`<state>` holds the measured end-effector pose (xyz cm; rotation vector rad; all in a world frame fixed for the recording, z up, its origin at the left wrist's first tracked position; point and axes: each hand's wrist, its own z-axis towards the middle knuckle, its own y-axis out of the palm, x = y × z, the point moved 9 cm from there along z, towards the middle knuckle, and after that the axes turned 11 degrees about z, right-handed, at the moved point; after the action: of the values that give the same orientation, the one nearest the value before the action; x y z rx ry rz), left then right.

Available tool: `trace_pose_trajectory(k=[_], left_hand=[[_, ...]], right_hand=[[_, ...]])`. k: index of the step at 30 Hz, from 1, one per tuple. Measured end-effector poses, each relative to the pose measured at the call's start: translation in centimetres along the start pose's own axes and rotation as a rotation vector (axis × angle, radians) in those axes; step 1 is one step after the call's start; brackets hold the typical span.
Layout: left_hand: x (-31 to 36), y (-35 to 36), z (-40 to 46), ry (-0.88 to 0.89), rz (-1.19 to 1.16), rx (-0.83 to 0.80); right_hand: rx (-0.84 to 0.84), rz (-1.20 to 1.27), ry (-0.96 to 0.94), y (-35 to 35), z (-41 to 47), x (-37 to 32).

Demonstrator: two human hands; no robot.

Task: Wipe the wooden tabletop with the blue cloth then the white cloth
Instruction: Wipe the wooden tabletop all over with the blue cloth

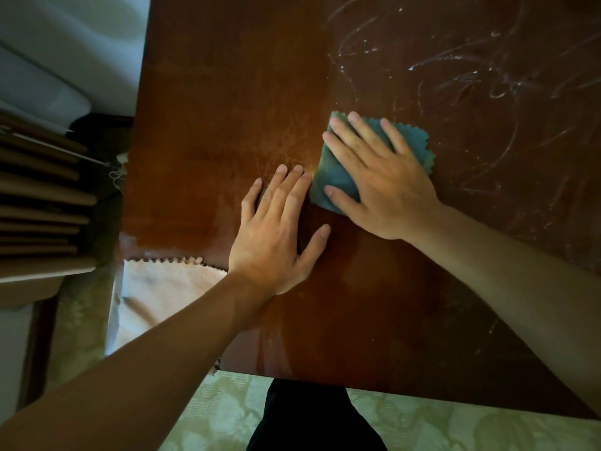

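The brown wooden tabletop fills most of the head view. A folded blue cloth with zigzag edges lies flat near the table's middle. My right hand presses down on it with fingers spread. My left hand rests flat on the bare wood just left of the cloth, fingers apart, holding nothing. A white cloth with a zigzag edge lies at the table's near-left corner, partly hidden under my left forearm. White smear marks streak the tabletop's right half.
Stacked brown boards or cardboard stand off the table's left edge, with a white object behind them. The table's near edge runs along the bottom, above a pale patterned floor and my dark trouser leg.
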<state>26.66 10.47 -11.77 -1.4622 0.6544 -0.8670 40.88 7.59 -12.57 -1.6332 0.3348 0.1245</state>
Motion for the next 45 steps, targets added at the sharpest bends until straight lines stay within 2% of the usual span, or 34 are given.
trace_pose_trajectory(k=[6, 9, 18, 22, 27, 32, 38, 45], left_hand=[[0.0, 0.1, -0.1, 0.006, -0.032, 0.006], [0.2, 0.1, -0.1, 0.016, -0.038, -0.008], [-0.8, -0.7, 0.3, -0.103, -0.228, -0.006], [-1.7, -1.5, 1.3, -0.189, -0.331, 0.039], [-3.1, -2.5, 7.5, -0.083, -0.189, 0.081], [-5.3, -0.9, 13.5, -0.068, -0.017, -0.02], [-5.4, -0.4, 14.0, -0.064, 0.036, -0.021], [-5.2, -0.6, 14.0, -0.067, 0.013, -0.032]], right_hand=[[-0.024, -0.02, -0.026, 1.7, -3.1, -3.4], [0.016, 0.023, -0.032, 1.7, -4.0, -4.2], [0.055, 0.007, 0.042, -0.7, 3.0, -0.5], [0.053, -0.009, 0.051, -0.7, 3.2, -0.6], [0.061, 0.012, 0.05, 0.4, 0.5, -2.0], [0.051, 0.03, 0.064, 0.0, 2.2, -0.4], [0.021, -0.025, 0.061, -2.1, 7.4, 4.0], [0.008, -0.002, 0.057, -0.9, 5.0, 2.2]])
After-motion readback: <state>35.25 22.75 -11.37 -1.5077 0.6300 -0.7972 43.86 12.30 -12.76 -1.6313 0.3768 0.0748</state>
